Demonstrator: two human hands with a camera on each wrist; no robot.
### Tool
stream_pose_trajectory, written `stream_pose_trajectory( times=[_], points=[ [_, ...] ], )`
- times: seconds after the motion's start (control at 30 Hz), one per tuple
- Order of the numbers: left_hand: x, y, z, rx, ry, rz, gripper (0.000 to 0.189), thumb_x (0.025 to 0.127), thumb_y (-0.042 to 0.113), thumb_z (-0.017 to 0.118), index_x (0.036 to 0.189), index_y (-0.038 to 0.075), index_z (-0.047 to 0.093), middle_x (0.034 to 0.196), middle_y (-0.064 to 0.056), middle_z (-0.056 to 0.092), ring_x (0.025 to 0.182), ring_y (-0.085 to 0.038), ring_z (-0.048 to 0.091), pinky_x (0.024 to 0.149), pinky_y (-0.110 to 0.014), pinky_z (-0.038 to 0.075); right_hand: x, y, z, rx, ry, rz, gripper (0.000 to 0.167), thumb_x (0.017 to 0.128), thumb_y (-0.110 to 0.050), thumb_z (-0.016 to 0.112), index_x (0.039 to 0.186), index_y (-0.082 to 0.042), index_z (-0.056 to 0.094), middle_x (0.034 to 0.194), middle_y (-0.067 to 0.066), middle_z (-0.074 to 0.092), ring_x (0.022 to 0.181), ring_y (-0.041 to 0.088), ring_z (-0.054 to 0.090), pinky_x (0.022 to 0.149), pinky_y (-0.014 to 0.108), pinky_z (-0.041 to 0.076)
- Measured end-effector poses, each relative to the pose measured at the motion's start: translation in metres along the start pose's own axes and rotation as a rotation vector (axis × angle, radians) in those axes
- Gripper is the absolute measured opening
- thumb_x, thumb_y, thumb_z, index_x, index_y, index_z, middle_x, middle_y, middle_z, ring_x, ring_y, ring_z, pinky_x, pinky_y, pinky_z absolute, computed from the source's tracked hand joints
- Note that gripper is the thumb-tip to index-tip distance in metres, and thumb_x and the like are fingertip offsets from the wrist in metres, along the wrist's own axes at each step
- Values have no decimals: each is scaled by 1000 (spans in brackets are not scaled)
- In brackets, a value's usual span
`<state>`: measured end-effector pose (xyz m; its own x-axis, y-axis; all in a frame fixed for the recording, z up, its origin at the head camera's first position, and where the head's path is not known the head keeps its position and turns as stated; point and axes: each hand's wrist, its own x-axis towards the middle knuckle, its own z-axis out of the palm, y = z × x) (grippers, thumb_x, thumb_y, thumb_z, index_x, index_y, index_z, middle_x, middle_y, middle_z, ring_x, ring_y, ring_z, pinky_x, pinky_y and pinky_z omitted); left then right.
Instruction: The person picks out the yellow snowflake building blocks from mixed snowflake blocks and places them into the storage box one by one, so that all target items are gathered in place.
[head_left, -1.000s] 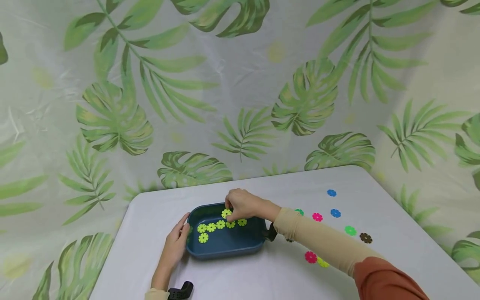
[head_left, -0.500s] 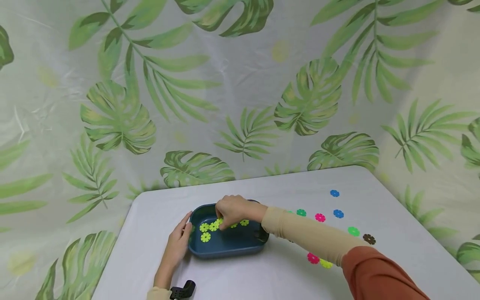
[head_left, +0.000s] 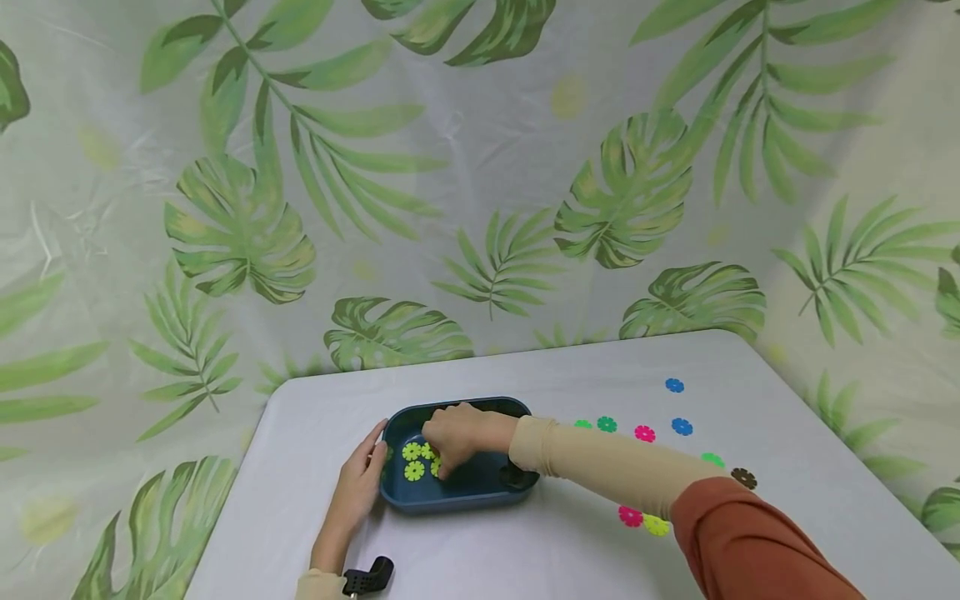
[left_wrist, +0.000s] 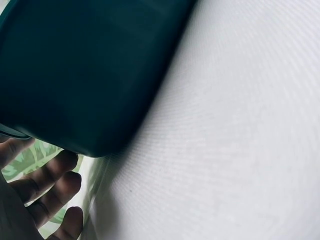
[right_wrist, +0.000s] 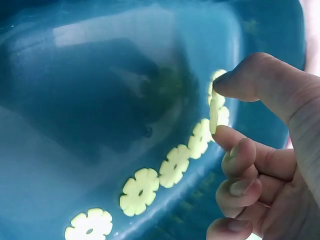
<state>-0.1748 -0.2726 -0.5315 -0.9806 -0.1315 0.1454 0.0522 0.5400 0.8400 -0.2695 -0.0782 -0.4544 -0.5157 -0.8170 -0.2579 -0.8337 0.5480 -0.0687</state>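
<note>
The dark blue tray (head_left: 459, 503) stands on the white table, with several yellow flower-shaped discs (head_left: 412, 451) lying inside. My right hand (head_left: 456, 432) reaches down into it and pinches one yellow disc (right_wrist: 214, 117) between thumb and index finger. In the right wrist view this disc stands edge-on, overlapping the discs behind it; the other fingers curl loosely. A row of yellow discs (right_wrist: 174, 166) runs along the tray's wall. My left hand (head_left: 355, 486) rests against the tray's left end, fingers along the outside. Its fingertips come close under the rim in the left wrist view.
Right of the tray lie loose flower discs: blue (head_left: 682, 427), pink (head_left: 644, 433), green (head_left: 607, 424), brown (head_left: 744, 478) and yellow (head_left: 657, 525). My right forearm crosses over this side of the table. A leaf-patterned sheet (head_left: 495, 167) hangs behind the table's back edge.
My right hand has moved left and lower inside the tray with the yellow disc, covering other discs of the row. The left hand stays at the tray's left end.
</note>
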Motion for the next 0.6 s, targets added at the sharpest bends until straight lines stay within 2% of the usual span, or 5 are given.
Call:
stream_pose_trajectory(
  times=[0.2,0.43,0.6],
  points=[
    [1,1,-1,0,3,16,46,111,33,41,156,25,41,136,-14,60,104,-25,60,94,-50,45,6,-3,5,-25,-16,-7,29,79,-45,87,91,-22,73,81,-13,64,70,5,59,60,27,51],
    [1,1,-1,4,-1,11,46,111,34,40,156,26,41,132,-13,63,104,-24,60,93,-49,45,11,-4,7,-33,-17,-4,30,78,-44,88,83,-23,67,76,-13,60,67,5,57,59,27,49],
    [0,-1,-1,1,-6,-4,46,111,34,40,157,26,40,130,-14,63,108,-25,60,96,-52,44,14,-5,10,-17,-22,-4,30,79,-42,88,83,-22,67,75,-11,59,66,6,57,59,27,49]
  ],
)
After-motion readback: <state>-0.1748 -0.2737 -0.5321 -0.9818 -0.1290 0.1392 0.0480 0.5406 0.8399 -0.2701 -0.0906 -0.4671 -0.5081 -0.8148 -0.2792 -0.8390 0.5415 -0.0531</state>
